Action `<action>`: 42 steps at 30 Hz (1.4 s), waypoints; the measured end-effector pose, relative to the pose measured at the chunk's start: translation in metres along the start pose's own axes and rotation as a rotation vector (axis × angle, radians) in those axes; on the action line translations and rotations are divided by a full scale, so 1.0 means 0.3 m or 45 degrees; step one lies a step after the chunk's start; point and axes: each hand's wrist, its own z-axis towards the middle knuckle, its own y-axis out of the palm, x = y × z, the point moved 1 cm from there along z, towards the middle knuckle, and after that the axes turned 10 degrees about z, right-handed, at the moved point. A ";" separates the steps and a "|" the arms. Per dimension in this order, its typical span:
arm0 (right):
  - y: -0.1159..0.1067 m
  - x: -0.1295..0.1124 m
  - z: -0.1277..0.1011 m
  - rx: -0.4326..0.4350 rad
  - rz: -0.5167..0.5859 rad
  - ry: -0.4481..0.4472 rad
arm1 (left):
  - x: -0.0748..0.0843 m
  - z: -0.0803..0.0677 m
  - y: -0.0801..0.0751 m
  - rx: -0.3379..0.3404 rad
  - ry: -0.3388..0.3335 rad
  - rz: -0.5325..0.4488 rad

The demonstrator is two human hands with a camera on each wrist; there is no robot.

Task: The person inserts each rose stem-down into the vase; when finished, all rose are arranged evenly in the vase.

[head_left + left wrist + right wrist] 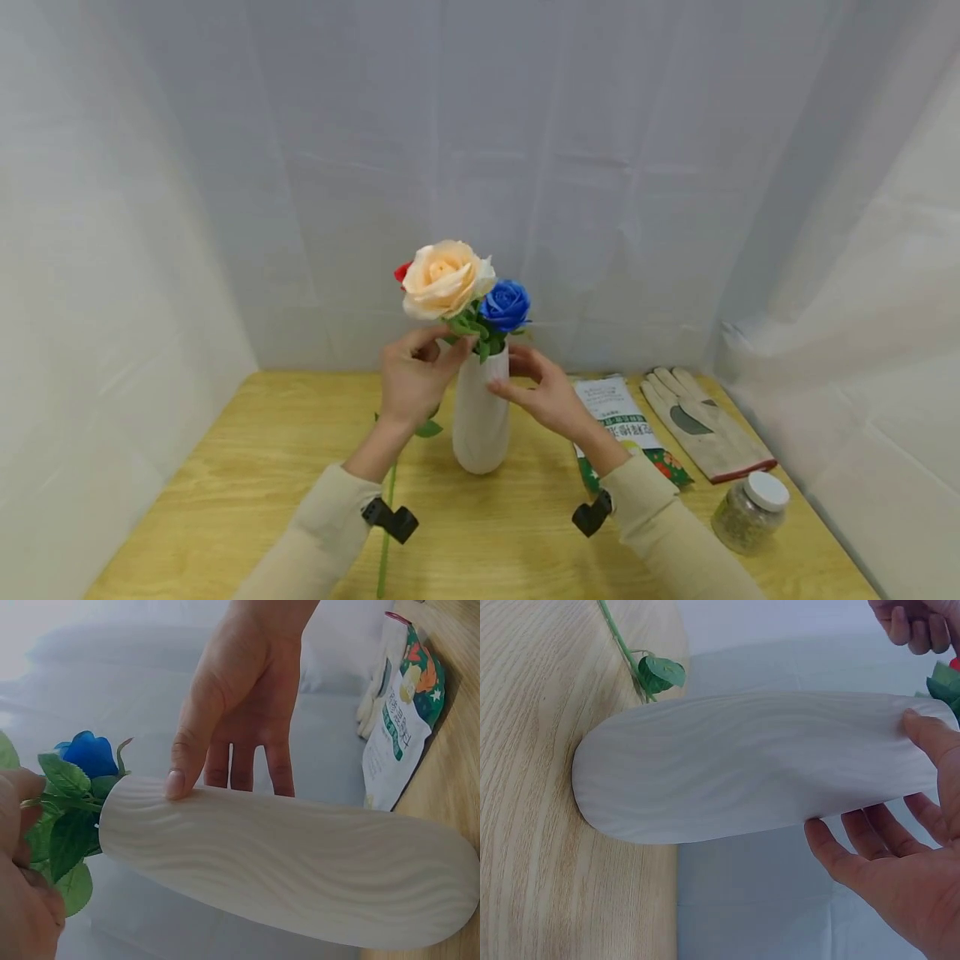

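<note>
Backdrop-side red flower mostly hidden

A white vase with a wavy relief pattern is shown. Peach, blue and red roses with green leaves are seen. The table is light yellow wood grain. A jar near the right edge is capped white.

1. Vase stands mid-table, roses in it.
2. Packet, glove lie right of the vase.
3. Jar stands before the glove.
4. Stem lies left of the vase.
</note>
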 end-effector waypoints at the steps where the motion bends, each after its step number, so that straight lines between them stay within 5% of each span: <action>1: -0.001 0.000 0.000 0.003 0.001 0.003 | 0.000 0.002 0.001 0.010 0.016 -0.009; 11: -0.003 -0.006 0.004 -0.003 0.019 0.010 | 0.006 0.017 0.017 -0.076 -0.005 -0.005; 26: -0.002 -0.006 0.000 -0.010 0.013 0.013 | 0.009 0.031 0.013 -0.229 -0.034 0.292; 33: -0.004 -0.002 0.002 -0.010 0.014 0.009 | 0.013 0.035 0.013 -0.255 0.028 0.413; 42: -0.008 -0.005 0.000 -0.006 0.006 0.004 | 0.021 0.039 0.010 -0.294 -0.095 0.384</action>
